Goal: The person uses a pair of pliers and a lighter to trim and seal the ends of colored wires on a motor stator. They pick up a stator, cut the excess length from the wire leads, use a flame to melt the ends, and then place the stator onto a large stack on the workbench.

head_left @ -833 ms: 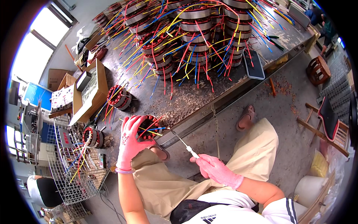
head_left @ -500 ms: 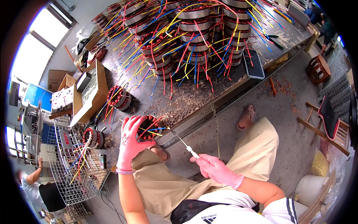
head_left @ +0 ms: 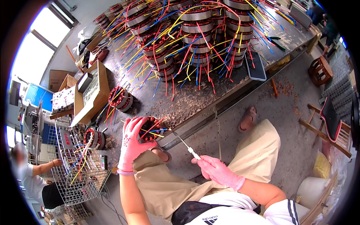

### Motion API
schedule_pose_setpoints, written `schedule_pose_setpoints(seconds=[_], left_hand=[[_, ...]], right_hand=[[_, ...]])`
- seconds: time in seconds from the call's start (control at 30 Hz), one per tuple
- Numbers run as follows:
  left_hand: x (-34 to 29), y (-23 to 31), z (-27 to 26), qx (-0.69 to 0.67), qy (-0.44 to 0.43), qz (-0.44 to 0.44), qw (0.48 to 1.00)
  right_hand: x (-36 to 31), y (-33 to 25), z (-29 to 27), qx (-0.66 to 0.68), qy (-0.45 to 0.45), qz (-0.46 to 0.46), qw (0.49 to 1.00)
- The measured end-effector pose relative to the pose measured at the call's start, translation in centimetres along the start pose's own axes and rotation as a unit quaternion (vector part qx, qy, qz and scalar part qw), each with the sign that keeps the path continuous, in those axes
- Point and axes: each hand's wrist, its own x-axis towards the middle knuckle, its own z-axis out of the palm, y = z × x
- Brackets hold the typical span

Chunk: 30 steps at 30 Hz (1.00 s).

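My left hand (head_left: 133,140), in a pink glove with a purple band at the wrist, curls round the side of a motor stator (head_left: 151,126) at the table's front edge. Red, blue and yellow leads stick out of its red windings toward the right. In my gloved right hand (head_left: 219,170) is a slim tool with a white handle (head_left: 193,152) and a thin metal shaft. Its tip reaches the ends of the leads; whether it touches them I cannot tell. Left of my left hand stands another stator (head_left: 94,139), with a further stator (head_left: 121,99) behind.
Stacked stators (head_left: 197,30) with loose coloured leads crowd the back of the worn table (head_left: 187,105). A phone (head_left: 255,65) lies at its edge, a cardboard box (head_left: 98,90) on the left. A wire cage (head_left: 80,174) and another person (head_left: 37,176) are at far left; a chair (head_left: 332,122) stands right.
My hands, the stator and the tool stay almost where they were. At far left the other person has leaned in, with an arm reaching farther over the wire cage.
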Motion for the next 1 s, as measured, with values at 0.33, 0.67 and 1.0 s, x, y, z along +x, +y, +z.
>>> schedule_pose_setpoints(seconds=[0.33, 0.67, 1.0], left_hand=[[0.12, 0.15, -0.1, 0.0, -0.001, -0.001, 1.0], [0.14, 0.3, -0.19, -0.004, -0.004, -0.001, 1.0], [-0.1, 0.2, -0.07, -0.002, -0.007, -0.007, 1.0]], right_hand=[[-0.13, -0.16, -0.09, -0.013, 0.007, 0.008, 1.0], [-0.26, -0.59, 0.07, -0.021, 0.005, 0.012, 1.0], [-0.43, -0.79, 0.16, -0.019, 0.006, 0.015, 1.0]])
